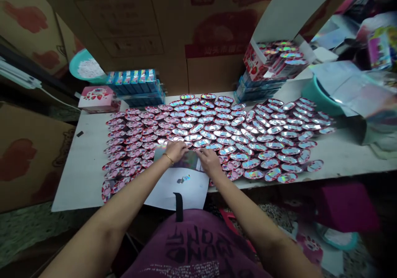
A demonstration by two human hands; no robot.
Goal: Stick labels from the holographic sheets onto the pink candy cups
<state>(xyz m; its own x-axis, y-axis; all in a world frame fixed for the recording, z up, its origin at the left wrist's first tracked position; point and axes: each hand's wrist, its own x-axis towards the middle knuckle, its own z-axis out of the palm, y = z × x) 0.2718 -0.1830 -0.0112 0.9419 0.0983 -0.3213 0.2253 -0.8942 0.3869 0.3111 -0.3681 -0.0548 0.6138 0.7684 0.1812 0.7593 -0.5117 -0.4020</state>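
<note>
My left hand (175,150), with a gold bangle at the wrist, and my right hand (209,161) are close together at the front of the packed rows. Both have their fingers pinched together near the upper edge of a greyish, shiny sheet (188,161). What lies between the fingertips is too small to make out. Beneath the sheet is white paper (173,189) with a small dark and shiny scrap (183,179) on it. Around the hands stand many oval-topped pink packs (223,134); most tops are shiny silver, while those at the left show pink ovals.
A pink strawberry-print box (97,99) and stacked blue boxes (136,88) line the left back of the white table (74,166). An open carton of packs (273,58) sits on blue boxes at the right back. Teal basins (324,96) and large cardboard boxes (149,29) stand around.
</note>
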